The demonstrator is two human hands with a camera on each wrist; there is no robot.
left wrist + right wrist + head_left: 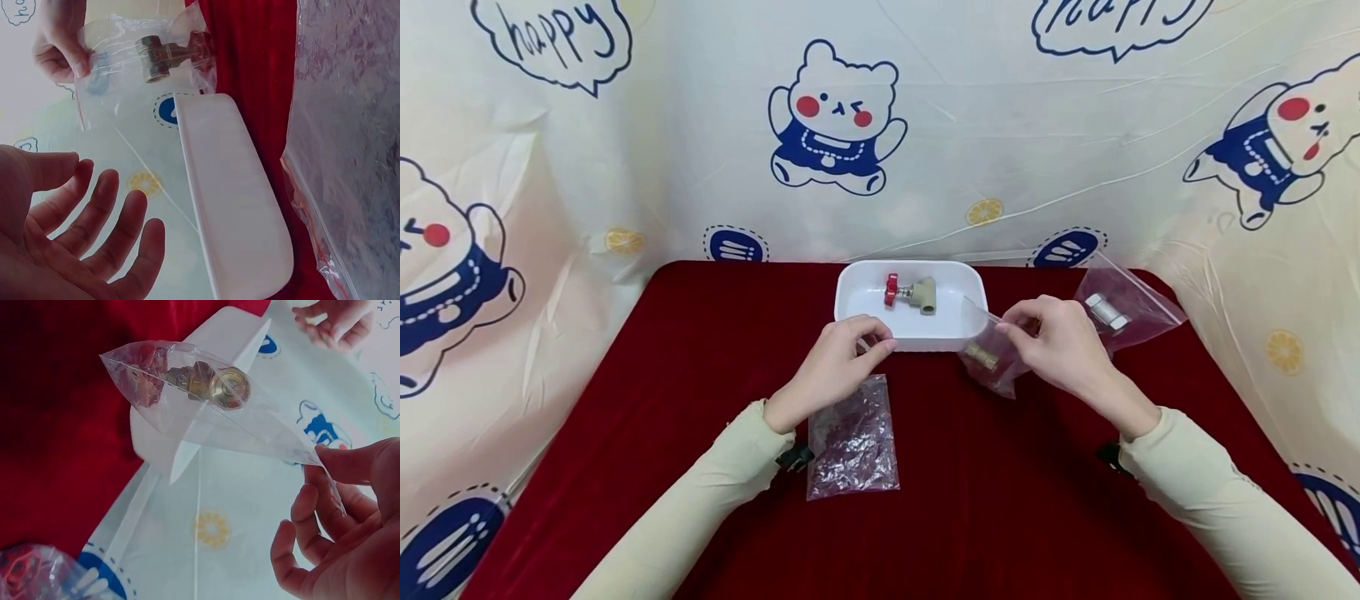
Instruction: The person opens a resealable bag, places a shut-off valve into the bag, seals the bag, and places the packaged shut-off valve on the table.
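My right hand (1060, 337) pinches the top edge of a clear plastic zip bag (269, 434) between thumb and fingers. Inside the bag is a brass valve (197, 381) with a red handle at the bag's lower end. The bag hangs by the right end of a white tray (865, 317). In that tray lies a valve (922, 294) with a beige body and red handwheel. My left hand (850, 354), fingers loosely bent and holding nothing, hovers at the tray's front left. Below it, a flat clear bag (853, 450) lies on the cloth.
Another zip bag (1142, 308) holding a silver metal fitting (1105, 312) lies to the right of the tray, behind my right hand. Dark red cloth (970, 500) covers the table. A printed curtain (985, 150) surrounds the back and sides.
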